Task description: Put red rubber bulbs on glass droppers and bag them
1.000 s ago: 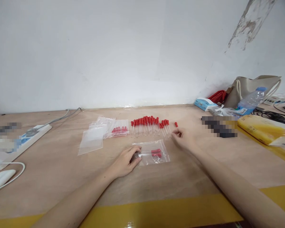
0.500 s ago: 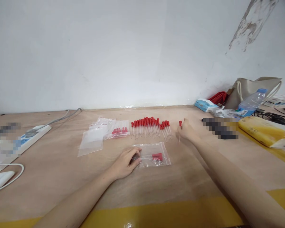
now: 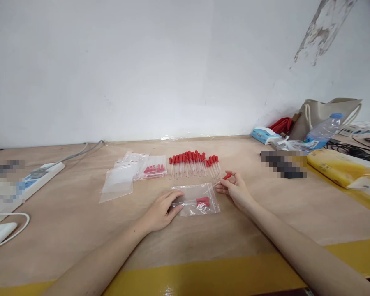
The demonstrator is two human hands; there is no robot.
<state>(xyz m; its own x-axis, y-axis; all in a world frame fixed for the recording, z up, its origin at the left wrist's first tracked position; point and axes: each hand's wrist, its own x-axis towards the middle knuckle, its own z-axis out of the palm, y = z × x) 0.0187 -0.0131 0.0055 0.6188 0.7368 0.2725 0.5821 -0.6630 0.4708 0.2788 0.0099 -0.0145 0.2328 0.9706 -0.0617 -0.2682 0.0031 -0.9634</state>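
My left hand (image 3: 163,210) grips the left end of a clear zip-lock bag (image 3: 189,210), fingers above and thumb below. Inside that bag, red dropper bulbs (image 3: 202,201) lie toward its right end, with their clear stems pointing left. Pinched in my right hand (image 3: 234,189) is a dropper (image 3: 227,176) with a red bulb. Its thin stem points down and left, the tip at the bag's right end; whether it is inside I cannot tell. Behind the bag lies a row of red-bulbed droppers (image 3: 188,160).
Flat clear bags (image 3: 119,183) lie left of the row, with a filled bag (image 3: 154,168) beside them. A power strip (image 3: 46,174) is at far left. To the right are a yellow packet (image 3: 339,166), a plastic bottle (image 3: 325,129), a blue box (image 3: 265,135) and a blurred dark object (image 3: 283,166).
My right hand has moved left and nearer to the bag, and the dropper in it has tilted from upright to slanting. The left hand stays on the bag.
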